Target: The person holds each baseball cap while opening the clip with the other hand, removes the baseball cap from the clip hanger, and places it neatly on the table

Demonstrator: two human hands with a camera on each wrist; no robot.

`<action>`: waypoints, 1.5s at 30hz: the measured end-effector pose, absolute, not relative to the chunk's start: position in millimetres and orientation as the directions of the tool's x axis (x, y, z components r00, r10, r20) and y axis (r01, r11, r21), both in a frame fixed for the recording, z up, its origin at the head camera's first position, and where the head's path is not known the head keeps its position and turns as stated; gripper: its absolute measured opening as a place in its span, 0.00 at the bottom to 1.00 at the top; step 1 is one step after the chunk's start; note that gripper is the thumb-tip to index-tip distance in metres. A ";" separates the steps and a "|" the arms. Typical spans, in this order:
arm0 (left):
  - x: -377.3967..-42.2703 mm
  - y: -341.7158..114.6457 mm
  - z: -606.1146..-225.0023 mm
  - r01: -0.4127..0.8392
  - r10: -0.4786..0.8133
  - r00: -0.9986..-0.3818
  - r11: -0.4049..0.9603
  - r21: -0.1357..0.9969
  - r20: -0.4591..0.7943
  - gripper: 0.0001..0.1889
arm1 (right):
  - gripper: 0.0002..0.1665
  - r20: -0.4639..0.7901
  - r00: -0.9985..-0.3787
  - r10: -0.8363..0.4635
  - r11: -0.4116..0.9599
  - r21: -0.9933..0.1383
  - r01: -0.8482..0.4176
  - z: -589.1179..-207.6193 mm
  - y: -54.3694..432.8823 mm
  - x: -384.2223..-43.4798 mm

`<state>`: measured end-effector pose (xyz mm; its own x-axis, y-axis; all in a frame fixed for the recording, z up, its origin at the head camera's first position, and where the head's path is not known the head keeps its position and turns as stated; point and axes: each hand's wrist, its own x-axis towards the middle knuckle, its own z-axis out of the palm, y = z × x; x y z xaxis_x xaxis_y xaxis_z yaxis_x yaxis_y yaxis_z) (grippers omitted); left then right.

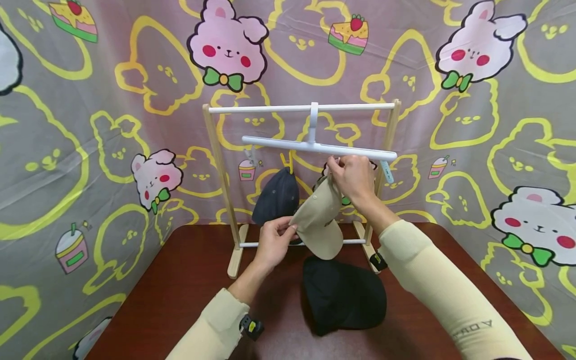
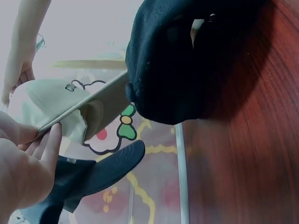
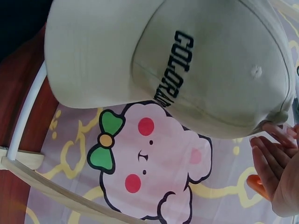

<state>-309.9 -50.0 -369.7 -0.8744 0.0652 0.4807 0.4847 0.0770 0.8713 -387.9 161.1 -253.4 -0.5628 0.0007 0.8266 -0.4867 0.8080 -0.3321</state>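
Observation:
A beige cap point(image 1: 317, 215) with dark lettering on its front point(image 3: 176, 70) hangs between both hands, brim downward. My left hand point(image 1: 274, 242) pinches its rear edge, which also shows in the left wrist view. Up under the hanger point(image 1: 319, 147), my right hand point(image 1: 355, 176) pinches the top of the crown. Beside these fingers, a small orange object point(image 3: 257, 186) is partly hidden in the right wrist view. Left of the beige cap, a dark blue cap point(image 1: 276, 197) hangs from a yellow clip point(image 1: 290, 162). On the table below lies a black cap point(image 1: 344, 297).
The white hanger hooks over the top bar point(image 1: 261, 108) of a wooden rack point(image 1: 220, 170). A pale clip point(image 1: 250, 155) dangles at its left, and a light blue clip point(image 1: 386, 171) at its right. The rack stands on a reddish-brown table point(image 1: 180, 280) before a patterned curtain point(image 1: 162, 130).

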 end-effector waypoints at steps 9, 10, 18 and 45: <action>-316.8 -65.9 -371.4 0.477 0.074 -0.879 0.083 0.875 0.472 0.10 | 0.34 0.805 -0.593 -0.036 0.783 -0.346 -0.517 -251.9 160.2 -387.6; -316.9 -67.1 -371.2 0.474 0.076 -0.880 0.084 0.877 0.468 0.10 | 0.34 0.806 -0.591 -0.037 0.782 -0.345 -0.519 -252.0 160.1 -387.8; -316.3 -74.9 -366.2 0.487 0.055 -0.873 0.083 0.870 0.484 0.11 | 0.34 0.809 -0.587 -0.048 0.772 -0.342 -0.535 -250.4 158.4 -388.7; -312.3 -87.7 -360.2 0.577 -0.024 -0.810 0.146 0.804 0.586 0.10 | 0.32 0.806 -0.590 -0.044 0.736 -0.373 -0.565 -250.7 151.4 -388.0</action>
